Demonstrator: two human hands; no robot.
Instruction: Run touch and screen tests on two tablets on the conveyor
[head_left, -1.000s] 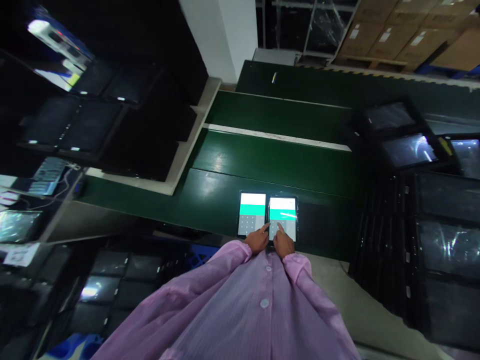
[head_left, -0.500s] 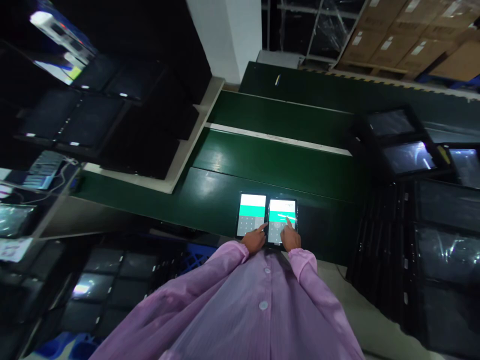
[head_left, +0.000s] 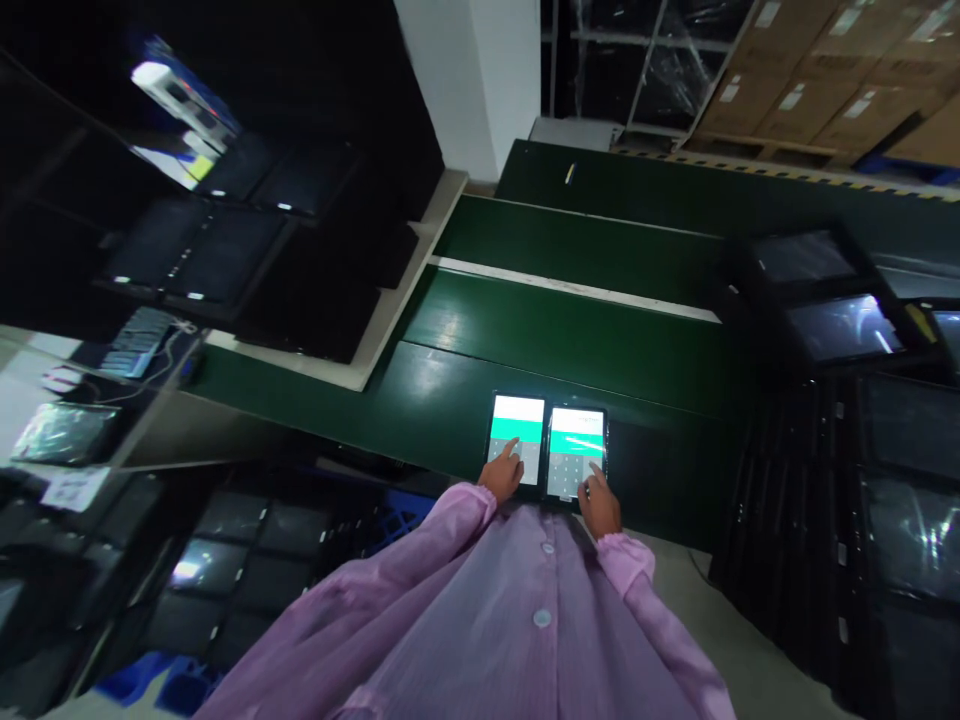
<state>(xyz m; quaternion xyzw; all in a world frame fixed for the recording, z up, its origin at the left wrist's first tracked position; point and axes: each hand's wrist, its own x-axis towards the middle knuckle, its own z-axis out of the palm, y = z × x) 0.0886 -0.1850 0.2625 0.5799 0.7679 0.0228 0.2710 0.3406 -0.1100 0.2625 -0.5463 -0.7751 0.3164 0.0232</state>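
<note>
Two lit tablets lie side by side at the near edge of a dark green table. Each screen shows a white and green band above a grey keypad. My left hand holds nothing, and its stretched index finger touches the keypad of the left tablet. My right hand also holds nothing. Its index finger rests on the lower right part of the right tablet. Both arms are in pink sleeves.
Dark tablets lie in trays on a shelf at the left and in crates below. Racks of dark screens stand at the right. Cardboard boxes, a white pillar and a pen are beyond the table.
My right index finger has slid from the upper middle of the right tablet down to its lower right. My left index finger has moved from the left tablet's right edge onto its keypad.
</note>
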